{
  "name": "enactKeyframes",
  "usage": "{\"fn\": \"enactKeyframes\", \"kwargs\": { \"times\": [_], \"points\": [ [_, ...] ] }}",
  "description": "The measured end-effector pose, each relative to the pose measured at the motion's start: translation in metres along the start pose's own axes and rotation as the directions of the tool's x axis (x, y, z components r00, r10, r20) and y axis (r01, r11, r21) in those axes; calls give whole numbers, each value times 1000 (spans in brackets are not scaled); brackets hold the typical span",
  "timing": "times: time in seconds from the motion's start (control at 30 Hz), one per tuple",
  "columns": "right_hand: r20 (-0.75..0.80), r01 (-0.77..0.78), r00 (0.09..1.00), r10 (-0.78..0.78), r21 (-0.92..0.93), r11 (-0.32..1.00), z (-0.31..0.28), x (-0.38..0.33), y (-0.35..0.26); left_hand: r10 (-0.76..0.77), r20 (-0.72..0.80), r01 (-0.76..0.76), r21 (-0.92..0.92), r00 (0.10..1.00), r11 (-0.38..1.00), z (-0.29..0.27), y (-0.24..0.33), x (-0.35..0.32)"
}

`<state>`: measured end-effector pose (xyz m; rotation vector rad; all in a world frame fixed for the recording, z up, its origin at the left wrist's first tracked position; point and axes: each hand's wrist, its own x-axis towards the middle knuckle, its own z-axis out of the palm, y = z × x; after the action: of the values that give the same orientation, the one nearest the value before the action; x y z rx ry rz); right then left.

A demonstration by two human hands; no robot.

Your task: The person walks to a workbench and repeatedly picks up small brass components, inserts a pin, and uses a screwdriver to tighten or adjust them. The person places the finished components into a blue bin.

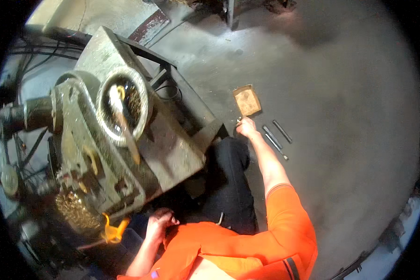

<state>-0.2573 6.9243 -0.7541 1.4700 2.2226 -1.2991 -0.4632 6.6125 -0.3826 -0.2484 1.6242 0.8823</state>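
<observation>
My right hand (246,127) reaches down to the floor at the near edge of a small open cardboard box (247,101). Its fingers are bent together, and what they hold, if anything, is too small to make out. Right of this hand lie several slim dark rod-like tools (282,131) on the floor, one with a lighter tip. My left hand (161,219) rests curled close to my waist, its fingers closed and partly hidden. Whether anything is inside it cannot be seen.
At the left stands a worn metal machine table (177,156). A round bowl (146,109) on it holds small brass-coloured pieces and a brush-like tool with a wooden handle. Below lie a heap of similar pieces (77,211) and a yellow plastic part (113,232). Cables run at the far left.
</observation>
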Motion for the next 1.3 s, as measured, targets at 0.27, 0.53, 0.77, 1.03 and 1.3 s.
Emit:
{"fn": "enactKeyframes", "kwargs": {
  "times": [0.27, 0.53, 0.77, 1.03, 1.3],
  "points": [
    [189, -63, 975, 114, -255, 965, -7, 67, -48, -154, -259, 117, -152, 954, 981, -18, -18, 27],
    [120, -28, 990, 75, -350, 936, 61, 97, 45, -160, -191, 121, -203, 968, 972, -30, -35, 38],
    [-112, 97, 988, -105, -76, 992, -48, 66, 2, 11, -46, -12, -42, 999, 999, -33, -24, 27],
    [-442, 444, 708, -550, -327, 834, -267, -9, -228, 131, 144, -121, -74, 981, 990, -46, -35, -8],
    [-303, 747, 437, -847, -402, 529, -279, -51, -516, 300, 62, -278, -241, 952, 930, -77, -59, -33]
  ]
}}
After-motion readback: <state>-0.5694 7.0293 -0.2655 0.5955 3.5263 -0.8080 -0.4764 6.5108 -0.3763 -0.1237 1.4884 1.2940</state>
